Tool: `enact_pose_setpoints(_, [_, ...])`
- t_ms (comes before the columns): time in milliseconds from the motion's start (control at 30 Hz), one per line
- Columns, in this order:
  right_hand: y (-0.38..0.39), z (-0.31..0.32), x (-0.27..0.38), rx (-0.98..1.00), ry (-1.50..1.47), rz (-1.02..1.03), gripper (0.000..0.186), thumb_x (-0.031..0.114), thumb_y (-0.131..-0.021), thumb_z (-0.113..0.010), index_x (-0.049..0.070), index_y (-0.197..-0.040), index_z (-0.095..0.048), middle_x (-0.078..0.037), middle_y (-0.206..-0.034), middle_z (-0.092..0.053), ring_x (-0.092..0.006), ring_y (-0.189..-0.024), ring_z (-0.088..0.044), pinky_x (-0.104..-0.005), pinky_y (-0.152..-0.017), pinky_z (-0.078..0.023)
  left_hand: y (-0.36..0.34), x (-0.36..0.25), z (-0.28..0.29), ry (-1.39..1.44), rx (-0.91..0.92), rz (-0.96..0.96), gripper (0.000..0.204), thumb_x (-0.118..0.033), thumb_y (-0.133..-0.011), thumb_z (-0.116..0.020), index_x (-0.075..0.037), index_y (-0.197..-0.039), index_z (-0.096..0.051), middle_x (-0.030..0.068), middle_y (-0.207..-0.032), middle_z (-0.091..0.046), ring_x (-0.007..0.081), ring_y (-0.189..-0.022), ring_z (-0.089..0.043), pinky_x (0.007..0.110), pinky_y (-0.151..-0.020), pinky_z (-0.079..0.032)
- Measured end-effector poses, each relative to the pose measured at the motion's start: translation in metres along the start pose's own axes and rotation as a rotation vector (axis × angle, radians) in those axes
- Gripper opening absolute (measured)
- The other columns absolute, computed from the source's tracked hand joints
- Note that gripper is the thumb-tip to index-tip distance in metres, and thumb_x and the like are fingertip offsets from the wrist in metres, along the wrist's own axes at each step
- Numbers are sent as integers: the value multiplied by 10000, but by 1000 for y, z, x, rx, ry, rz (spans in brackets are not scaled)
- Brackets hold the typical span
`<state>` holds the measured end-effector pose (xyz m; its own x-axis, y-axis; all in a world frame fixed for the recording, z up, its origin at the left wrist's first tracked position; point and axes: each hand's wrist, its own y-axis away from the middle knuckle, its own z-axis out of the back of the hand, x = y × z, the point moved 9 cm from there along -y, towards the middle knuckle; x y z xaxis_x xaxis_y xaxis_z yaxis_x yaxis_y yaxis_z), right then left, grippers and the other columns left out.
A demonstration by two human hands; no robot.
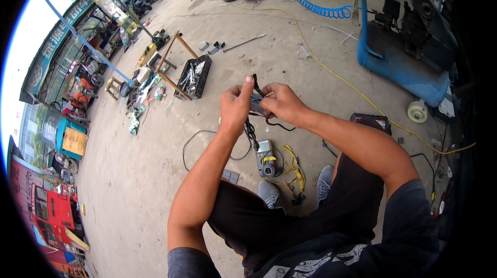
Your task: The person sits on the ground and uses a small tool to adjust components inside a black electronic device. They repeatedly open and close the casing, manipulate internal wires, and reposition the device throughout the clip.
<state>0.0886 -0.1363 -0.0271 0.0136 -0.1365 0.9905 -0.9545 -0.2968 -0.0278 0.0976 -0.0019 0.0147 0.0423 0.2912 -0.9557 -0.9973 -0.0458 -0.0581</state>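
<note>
Both hands are raised in front of my legs. My left hand grips a small dark device with black cable hanging from it, its thumb pointing up beside a black piece. My right hand is closed on the same device from the right, fingers curled at its top, a loop of cable below. The device is largely hidden by my fingers. On the concrete below lie a handheld meter with a yellow-orange body, a bundle of yellow leads and a thin dark cable loop.
A black crate of tools and wooden frame stand ahead-left on the concrete floor. A blue compressor with coiled hose is at right; a yellow hose crosses the floor. A toolbox lies by my right knee. Vehicles line the left.
</note>
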Motion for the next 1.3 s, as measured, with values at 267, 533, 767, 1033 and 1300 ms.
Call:
enact_pose_setpoints(267, [-1, 0, 1, -10, 89, 96, 232, 119, -825, -657, -96, -908, -630, -121, -722, -675, -143, -622, -638, -286, -563, -499, 2, -2, -3, 19, 23, 11, 559, -534, -892, -647, 22, -856, -605, -37, -552, -435, 46, -470, -349, 242, -431, -239])
enact_pose_setpoints(533, [3, -1, 5, 44, 197, 15, 177, 128, -885, -665, -47, -865, -675, -59, -736, -666, -94, -653, -620, -238, -556, -509, 7, -7, 1, 22, 9, 85, 557, -503, -893, -623, 33, -745, -621, 47, -647, -550, 106, -591, -485, 285, -505, -375])
enact_pose_setpoints(767, [5, -9, 3, 140, 172, 28, 221, 173, -903, -679, -45, -876, -701, -56, -755, -675, -93, -664, -625, -237, -577, -526, 1, 6, 0, -24, 18, 107, 535, -522, -896, -600, 10, -848, -582, -20, -537, -430, 77, -425, -360, 266, -394, -231])
enact_pose_setpoints(1033, [6, -13, -3, 203, 163, 16, 249, 201, -923, -665, -45, -900, -701, -66, -772, -682, -102, -692, -636, -250, -610, -531, 3, 8, 4, -41, -17, 161, 618, -550, -874, -612, 57, -758, -619, 70, -646, -549, 140, -584, -497, 301, -514, -387])
enact_pose_setpoints(1300, [7, -12, -6, 171, 173, -14, 284, 226, -957, -615, -36, -888, -701, -66, -749, -680, -105, -674, -638, -251, -595, -526, 3, 12, 8, -65, -42, 199, 664, -573, -875, -603, 86, -793, -627, 88, -649, -555, 152, -576, -505, 303, -512, -395])
